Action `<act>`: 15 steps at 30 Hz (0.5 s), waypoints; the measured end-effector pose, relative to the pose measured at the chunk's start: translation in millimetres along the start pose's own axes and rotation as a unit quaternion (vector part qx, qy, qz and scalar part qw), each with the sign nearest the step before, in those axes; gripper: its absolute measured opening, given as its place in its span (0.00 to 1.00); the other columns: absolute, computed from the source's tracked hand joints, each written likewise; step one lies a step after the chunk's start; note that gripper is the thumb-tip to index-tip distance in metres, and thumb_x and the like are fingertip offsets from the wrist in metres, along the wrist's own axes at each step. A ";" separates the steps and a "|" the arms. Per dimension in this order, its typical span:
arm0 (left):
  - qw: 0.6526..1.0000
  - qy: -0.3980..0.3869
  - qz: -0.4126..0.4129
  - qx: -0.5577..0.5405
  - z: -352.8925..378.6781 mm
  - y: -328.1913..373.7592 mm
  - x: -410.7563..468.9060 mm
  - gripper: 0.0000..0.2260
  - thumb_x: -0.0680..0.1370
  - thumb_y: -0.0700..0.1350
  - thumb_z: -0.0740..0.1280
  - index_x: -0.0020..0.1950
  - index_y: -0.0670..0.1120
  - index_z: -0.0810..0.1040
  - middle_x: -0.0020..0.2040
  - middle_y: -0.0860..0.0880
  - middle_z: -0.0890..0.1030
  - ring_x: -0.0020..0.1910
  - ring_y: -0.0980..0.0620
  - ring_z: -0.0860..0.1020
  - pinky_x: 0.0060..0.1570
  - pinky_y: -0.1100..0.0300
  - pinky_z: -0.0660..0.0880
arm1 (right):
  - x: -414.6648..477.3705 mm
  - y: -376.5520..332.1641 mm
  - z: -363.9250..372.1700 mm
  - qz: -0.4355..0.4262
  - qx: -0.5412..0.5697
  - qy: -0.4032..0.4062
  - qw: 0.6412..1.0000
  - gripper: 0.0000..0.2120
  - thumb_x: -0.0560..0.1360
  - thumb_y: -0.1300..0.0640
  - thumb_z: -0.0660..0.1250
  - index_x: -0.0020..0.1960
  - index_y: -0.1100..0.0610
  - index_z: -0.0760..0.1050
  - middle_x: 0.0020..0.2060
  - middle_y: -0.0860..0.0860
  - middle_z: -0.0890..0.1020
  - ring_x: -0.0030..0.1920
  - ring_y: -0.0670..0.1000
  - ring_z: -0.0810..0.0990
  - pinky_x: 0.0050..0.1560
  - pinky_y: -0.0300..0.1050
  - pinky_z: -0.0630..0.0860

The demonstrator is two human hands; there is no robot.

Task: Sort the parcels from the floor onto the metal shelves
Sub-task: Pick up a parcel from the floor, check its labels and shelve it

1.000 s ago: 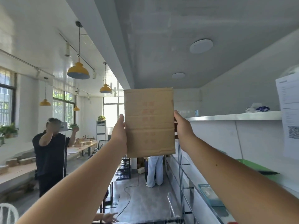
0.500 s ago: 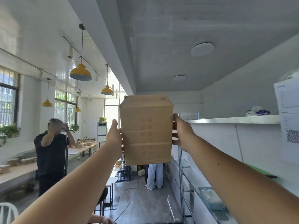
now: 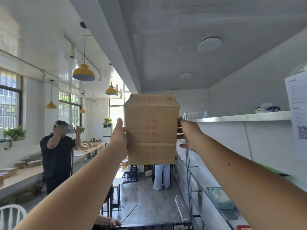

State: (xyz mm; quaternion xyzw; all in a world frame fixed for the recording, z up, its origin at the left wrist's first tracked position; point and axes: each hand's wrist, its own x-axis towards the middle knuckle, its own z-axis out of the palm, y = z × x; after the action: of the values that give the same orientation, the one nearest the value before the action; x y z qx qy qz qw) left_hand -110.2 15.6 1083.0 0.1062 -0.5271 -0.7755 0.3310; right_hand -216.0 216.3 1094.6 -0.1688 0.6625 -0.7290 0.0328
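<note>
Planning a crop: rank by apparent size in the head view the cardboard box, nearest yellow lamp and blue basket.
Largest: cardboard box, though held close up.
Then blue basket and nearest yellow lamp: about alike, so unranked.

Behind the cardboard box (image 3: pixel 151 112): fingers of the left hand (image 3: pixel 118 138), fingertips of the right hand (image 3: pixel 191 136), upper body of the figure in pale trousers (image 3: pixel 162 176). Too faint to read: red print (image 3: pixel 149 128) on the box. Cut off at the edges: wall notice (image 3: pixel 297 110), white chair (image 3: pixel 11 216), red item (image 3: pixel 243 227). Notice text too small. Blurred: face of the person in black (image 3: pixel 57 156).
</note>
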 end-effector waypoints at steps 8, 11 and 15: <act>1.000 -0.003 -0.023 -0.004 -2.6 -5.3 3.7 0.19 0.86 0.58 0.62 0.46 0.44 0.78 0.37 0.47 0.77 0.34 0.48 0.74 0.36 0.56 0.74 | -7.9 0.4 -10.4 0.024 -0.020 -0.040 0.999 0.11 0.82 0.55 0.59 0.49 0.53 0.81 0.47 0.53 0.85 0.49 0.55 0.83 0.70 0.69 0.71; 1.000 0.009 -0.023 -0.012 -0.5 -11.2 7.2 0.16 0.86 0.52 0.63 0.41 0.46 0.76 0.35 0.48 0.74 0.33 0.49 0.71 0.35 0.56 0.72 | -7.7 3.1 -13.6 0.024 -0.023 -0.042 0.999 0.13 0.81 0.57 0.57 0.50 0.54 0.81 0.47 0.55 0.84 0.50 0.57 0.83 0.69 0.71 0.71; 1.000 0.010 -0.021 0.000 2.5 -16.4 12.6 0.15 0.84 0.42 0.59 0.37 0.49 0.71 0.19 0.55 0.72 0.31 0.52 0.68 0.32 0.59 0.68 | -7.6 5.8 -13.1 0.011 -0.027 -0.046 0.998 0.13 0.82 0.56 0.57 0.49 0.53 0.81 0.46 0.55 0.83 0.49 0.57 0.83 0.69 0.70 0.73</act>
State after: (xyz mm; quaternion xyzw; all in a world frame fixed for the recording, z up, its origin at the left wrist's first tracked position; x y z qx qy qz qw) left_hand -127.6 13.3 1071.9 0.1248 -0.5213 -0.7812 0.3201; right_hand -213.7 230.2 1086.5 -0.1958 0.6816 -0.7018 0.0672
